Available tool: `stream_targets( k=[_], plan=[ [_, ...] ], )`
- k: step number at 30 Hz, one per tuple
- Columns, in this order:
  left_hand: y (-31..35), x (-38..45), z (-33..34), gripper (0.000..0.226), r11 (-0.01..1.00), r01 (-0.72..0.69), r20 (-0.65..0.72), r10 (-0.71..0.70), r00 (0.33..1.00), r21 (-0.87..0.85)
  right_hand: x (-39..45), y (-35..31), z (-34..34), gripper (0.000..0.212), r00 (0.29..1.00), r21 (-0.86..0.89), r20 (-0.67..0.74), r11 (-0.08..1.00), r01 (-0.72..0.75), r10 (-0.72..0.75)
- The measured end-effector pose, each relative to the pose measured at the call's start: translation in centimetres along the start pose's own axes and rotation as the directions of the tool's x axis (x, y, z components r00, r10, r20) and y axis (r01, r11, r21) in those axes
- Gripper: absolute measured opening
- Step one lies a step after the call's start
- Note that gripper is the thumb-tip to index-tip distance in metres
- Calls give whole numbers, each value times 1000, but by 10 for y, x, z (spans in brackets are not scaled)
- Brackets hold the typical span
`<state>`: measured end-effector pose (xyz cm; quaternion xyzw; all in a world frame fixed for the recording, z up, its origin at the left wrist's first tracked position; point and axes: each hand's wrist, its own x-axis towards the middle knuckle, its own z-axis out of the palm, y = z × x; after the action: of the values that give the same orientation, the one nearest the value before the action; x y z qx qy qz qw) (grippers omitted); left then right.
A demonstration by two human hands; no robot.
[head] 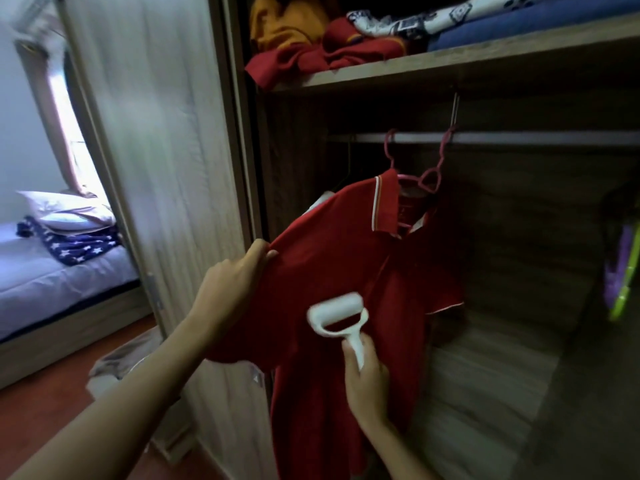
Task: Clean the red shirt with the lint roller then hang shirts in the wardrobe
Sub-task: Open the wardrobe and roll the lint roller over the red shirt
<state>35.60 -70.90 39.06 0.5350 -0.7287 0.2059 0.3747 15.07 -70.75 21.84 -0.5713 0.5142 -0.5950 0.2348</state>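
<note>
The red shirt [346, 271] hangs on a pink hanger [429, 178] from the rail [519, 137] inside the open wardrobe [519, 237], its white-trimmed collar turned up toward the rail and its body falling down in front of the wooden back panel; the left hand [232, 282] reaches in from the lower left and pinches the shirt at the shoulder seam, thumb and fingers curled over the cloth and pulling it out toward the door side so the front lies taut; the right hand [367, 379] is wrapped round the white handle of the lint roller [337, 317], fingers closed about the grip, and the roller's head lies against the shirt's chest just below the placket, blurred, so whether it presses flat on the cloth is hard to say; above the rail a shelf [450, 64] carries folded clothes [329, 39] in red, orange, blue and a black-and-white print; the pale wardrobe door [156, 168] stands to the left, and past it a bed [52, 271] bears a pillow [65, 209] and a star-patterned blanket [76, 244]; something purple and green [623, 271] hangs at the far right edge, too dim to identify
</note>
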Motion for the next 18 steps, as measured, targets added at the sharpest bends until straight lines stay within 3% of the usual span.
stream_targets(
  k=[5, 8, 10, 13, 16, 18],
  plan=[
    [-9, 4, -3, 66, 985, -139, 33, 136, 990, 103, 48, -57, -14, 33, 941, 95, -322, 986, 140, -102],
    [-9, 1, -1, 62, 981, -172, 38, 169, 985, 87, 69, -65, -13, 36, 937, 134, -340, 982, 134, -82],
    [-6, -2, 1, 48, 987, -147, 17, 146, 989, 64, 63, -53, -7, 30, 959, 111, -276, 989, 95, -61],
    [-3, -9, 4, 37, 992, -26, 8, 25, 1000, 121, 27, -4, 8, 26, 997, 36, -60, 999, -37, 39],
    [-8, -9, 7, 17, 978, 27, 37, -36, 999, 207, -13, 50, 17, 26, 976, -116, 171, 987, -115, 134],
    [-12, -6, 6, 15, 971, 11, 43, -22, 999, 241, -24, 59, 14, 21, 952, -142, 235, 976, -168, 198]
  ],
)
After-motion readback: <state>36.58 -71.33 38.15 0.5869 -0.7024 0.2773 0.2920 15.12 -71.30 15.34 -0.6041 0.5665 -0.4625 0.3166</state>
